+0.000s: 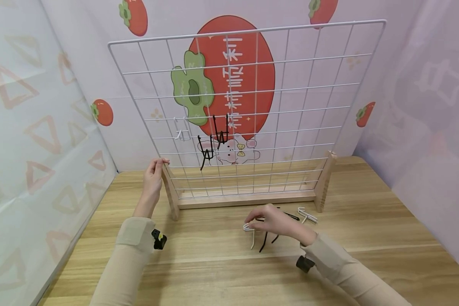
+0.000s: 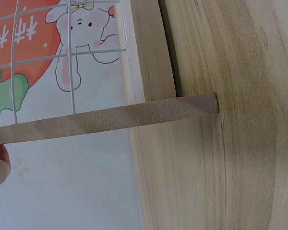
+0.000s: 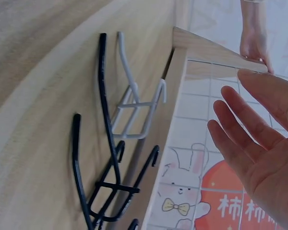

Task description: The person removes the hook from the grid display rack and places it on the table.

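A white wire grid panel (image 1: 248, 32) stands in a wooden stand (image 1: 248, 200). My left hand (image 1: 153, 175) holds the upper end of the stand's left upright (image 2: 101, 123), fingertips at its edge. On the panel's lower left hang a white hook (image 1: 182, 135) and two black hooks (image 1: 222, 137). My right hand (image 1: 269, 221) is over the hooks lying on the table, its fingers loosely extended and holding nothing in the right wrist view. Nearest its fingertips in the head view is a white double-wire hook (image 3: 129, 136), beside a black hook (image 3: 104, 96).
Another white hook (image 1: 309, 217) lies right of the right hand, near the stand's right upright (image 1: 323, 187). All stand on a wood-grain table (image 1: 199, 263). Behind the panel hangs a cloth (image 1: 313, 127) printed with persimmons and a rabbit.
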